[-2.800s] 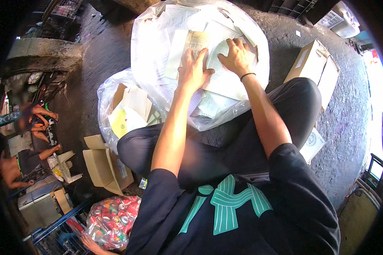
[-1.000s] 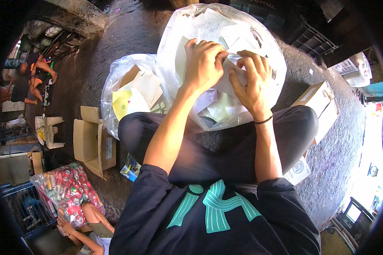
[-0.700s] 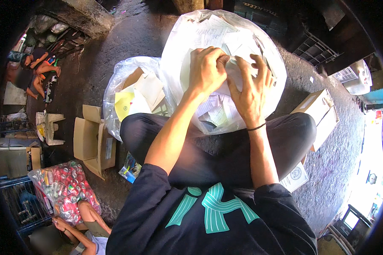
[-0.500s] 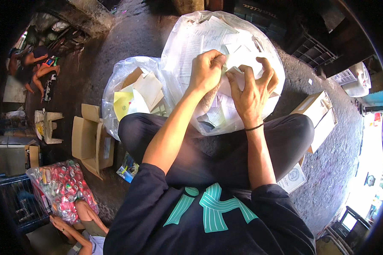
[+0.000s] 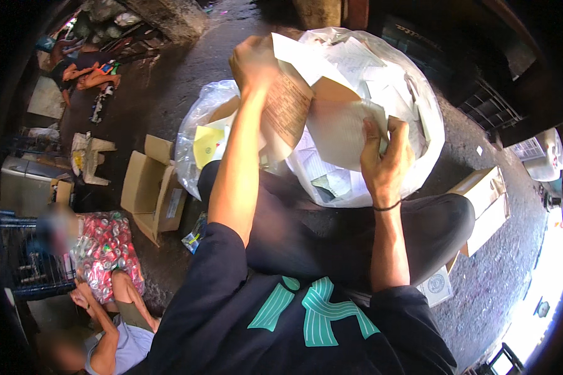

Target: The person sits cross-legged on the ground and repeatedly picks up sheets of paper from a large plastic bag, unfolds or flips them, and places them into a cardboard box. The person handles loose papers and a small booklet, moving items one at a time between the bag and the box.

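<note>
A large clear plastic bag point(image 5: 419, 112) stuffed with white paper and card rests against my knees. My left hand point(image 5: 253, 59) is raised above it, shut on the top edge of a brown printed sheet point(image 5: 288, 109) lifted out of the bag. My right hand point(image 5: 385, 159) grips a pale, blurred sheet of paper point(image 5: 338, 128) at the bag's mouth. A smaller clear bag point(image 5: 200, 140) holding flattened card and a yellow sheet sits to the left, beside my left arm.
An open cardboard box point(image 5: 150, 187) stands on the ground at left. A flat box point(image 5: 488, 200) lies beside my right knee. Another person point(image 5: 109, 325) sits at lower left beside a bag of red cans point(image 5: 103, 247). More scrap and a blue cart point(image 5: 19, 262) lie further left.
Both hands were pressed together inside the large bag. Now my left hand has risen, pulling a brown sheet up and out, while my right hand stays low holding a pale sheet.
</note>
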`<state>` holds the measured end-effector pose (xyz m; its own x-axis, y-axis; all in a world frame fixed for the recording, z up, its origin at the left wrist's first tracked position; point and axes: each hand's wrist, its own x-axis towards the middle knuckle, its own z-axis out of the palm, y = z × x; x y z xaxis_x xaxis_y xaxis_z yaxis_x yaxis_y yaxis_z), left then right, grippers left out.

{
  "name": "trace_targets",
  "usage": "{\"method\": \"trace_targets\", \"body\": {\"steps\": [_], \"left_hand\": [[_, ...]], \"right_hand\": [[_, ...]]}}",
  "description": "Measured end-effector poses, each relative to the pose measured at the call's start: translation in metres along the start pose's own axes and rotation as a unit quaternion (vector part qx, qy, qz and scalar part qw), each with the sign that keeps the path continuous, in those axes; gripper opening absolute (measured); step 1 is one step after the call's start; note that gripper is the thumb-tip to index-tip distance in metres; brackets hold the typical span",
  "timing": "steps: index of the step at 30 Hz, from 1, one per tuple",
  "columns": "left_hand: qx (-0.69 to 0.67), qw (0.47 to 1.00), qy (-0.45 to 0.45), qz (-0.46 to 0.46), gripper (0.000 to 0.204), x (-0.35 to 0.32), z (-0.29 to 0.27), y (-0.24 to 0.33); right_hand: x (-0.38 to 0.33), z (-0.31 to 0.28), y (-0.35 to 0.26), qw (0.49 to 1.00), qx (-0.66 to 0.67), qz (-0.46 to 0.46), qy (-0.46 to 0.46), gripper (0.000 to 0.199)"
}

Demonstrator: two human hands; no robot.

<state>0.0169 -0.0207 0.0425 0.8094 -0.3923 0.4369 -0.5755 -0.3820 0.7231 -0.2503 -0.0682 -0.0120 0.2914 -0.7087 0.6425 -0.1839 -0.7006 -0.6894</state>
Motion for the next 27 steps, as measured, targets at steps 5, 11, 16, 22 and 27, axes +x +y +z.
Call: {"method": "trace_targets", "body": {"steps": [5, 11, 16, 22, 27], "left_hand": [[0.107, 0.982, 0.006, 0.155, 0.013, -0.008, -0.046, -0.001], [-0.065, 0.795, -0.214, 0.564, 0.027, -0.141, -0.025, 0.066], [-0.135, 0.873, -0.346, 0.317, 0.031, -0.124, -0.003, 0.062], [0.178, 0.823, -0.415, 0.345, 0.038, -0.111, -0.022, 0.064], [0.042, 0.863, -0.424, 0.272, 0.026, -0.111, -0.020, 0.020]], "right_hand": [[-0.013, -0.007, 0.029, 0.997, 0.025, 0.003, -0.076, 0.021], [0.003, -0.029, 0.031, 0.980, 0.106, 0.083, -0.148, 0.026], [-0.002, -0.028, 0.040, 0.974, 0.038, 0.029, -0.222, 0.034], [-0.013, -0.019, 0.048, 0.976, 0.007, -0.045, -0.214, 0.016], [-0.006, -0.019, 0.034, 0.967, -0.029, -0.116, -0.226, 0.014]]}}
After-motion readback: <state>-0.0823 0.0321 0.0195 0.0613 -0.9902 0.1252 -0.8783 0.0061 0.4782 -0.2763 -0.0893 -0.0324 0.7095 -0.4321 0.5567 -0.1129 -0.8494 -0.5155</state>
